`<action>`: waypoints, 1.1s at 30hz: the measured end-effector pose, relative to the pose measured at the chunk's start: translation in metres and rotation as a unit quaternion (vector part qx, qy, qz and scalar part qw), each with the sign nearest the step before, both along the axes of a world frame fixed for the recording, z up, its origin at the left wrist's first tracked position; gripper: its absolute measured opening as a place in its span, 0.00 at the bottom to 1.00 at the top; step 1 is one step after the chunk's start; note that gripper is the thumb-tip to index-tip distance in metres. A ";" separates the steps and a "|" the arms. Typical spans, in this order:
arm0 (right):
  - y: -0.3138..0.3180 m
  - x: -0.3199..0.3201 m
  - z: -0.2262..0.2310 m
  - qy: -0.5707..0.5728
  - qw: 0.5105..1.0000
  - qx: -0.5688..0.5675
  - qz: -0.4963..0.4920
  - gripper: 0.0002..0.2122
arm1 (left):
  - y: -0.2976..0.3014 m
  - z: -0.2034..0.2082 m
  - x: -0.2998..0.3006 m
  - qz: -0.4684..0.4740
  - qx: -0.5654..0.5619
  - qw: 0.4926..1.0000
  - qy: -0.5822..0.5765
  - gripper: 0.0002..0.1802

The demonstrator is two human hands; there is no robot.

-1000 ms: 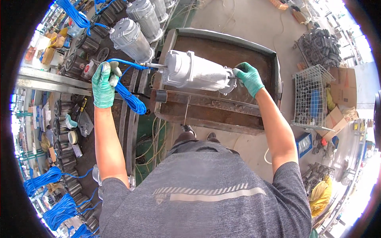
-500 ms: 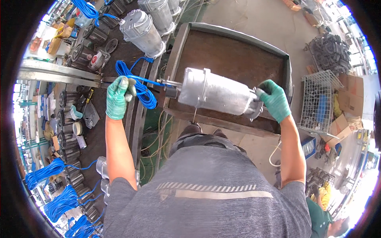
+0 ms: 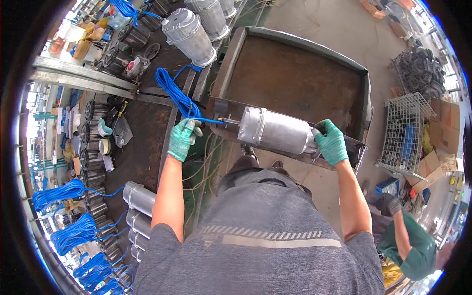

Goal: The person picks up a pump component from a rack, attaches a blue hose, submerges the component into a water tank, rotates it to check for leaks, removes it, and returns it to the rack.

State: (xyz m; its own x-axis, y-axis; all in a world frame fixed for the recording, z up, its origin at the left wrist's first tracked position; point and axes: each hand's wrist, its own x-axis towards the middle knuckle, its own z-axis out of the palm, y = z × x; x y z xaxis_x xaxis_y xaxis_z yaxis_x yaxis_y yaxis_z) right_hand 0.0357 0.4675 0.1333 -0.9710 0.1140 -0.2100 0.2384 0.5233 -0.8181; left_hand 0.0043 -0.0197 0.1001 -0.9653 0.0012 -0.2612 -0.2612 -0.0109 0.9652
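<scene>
A silver cylindrical motor housing lies roughly level in front of me, over the near edge of the metal cart. My gloved right hand grips its right end, thumb and fingers closed round the narrow part. From its left end a blue cable runs to my gloved left hand, whose fingers are closed on it. The cable continues into a blue coil just beyond that hand, by the workbench edge. What part of the right end the right fingers press on is partly hidden.
The rusty tray-like cart has raised rims. On the left, a workbench carries several motor housings and blue cable coils. A wire basket and cardboard boxes stand right. Another person bends at lower right.
The motor housing has come nearer my body, down to the cart's near edge. My left hand has moved right, closer to the housing. The other person shows more at lower right.
</scene>
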 end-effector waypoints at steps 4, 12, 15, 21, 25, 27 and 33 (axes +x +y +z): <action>0.000 0.005 0.002 0.009 0.998 0.039 0.040 0.09 | -0.010 -0.018 0.025 -0.013 -0.084 0.996 -0.003 0.19; 0.002 -0.001 0.003 -0.030 0.989 0.113 0.094 0.10 | 0.020 0.000 0.061 -0.204 -0.438 0.872 -0.073 0.25; 0.002 -0.002 -0.005 -0.017 0.987 0.124 0.106 0.10 | 0.020 -0.048 0.065 -0.203 -0.506 0.838 -0.029 0.22; 0.002 0.008 -0.004 -0.032 0.990 0.112 0.082 0.11 | 0.047 -0.055 0.032 -0.278 -0.630 0.713 -0.133 0.29; -0.004 0.012 0.008 -0.066 0.990 0.107 0.060 0.10 | 0.046 -0.046 0.001 -0.133 -0.565 0.802 0.144 0.40; -0.004 0.014 0.003 -0.045 0.991 0.112 0.060 0.09 | 0.053 -0.023 -0.019 -0.194 -0.562 0.764 0.251 0.40; -0.010 0.016 0.004 -0.058 0.988 0.133 0.045 0.08 | 0.063 -0.036 -0.045 -0.359 -0.602 0.624 0.345 0.25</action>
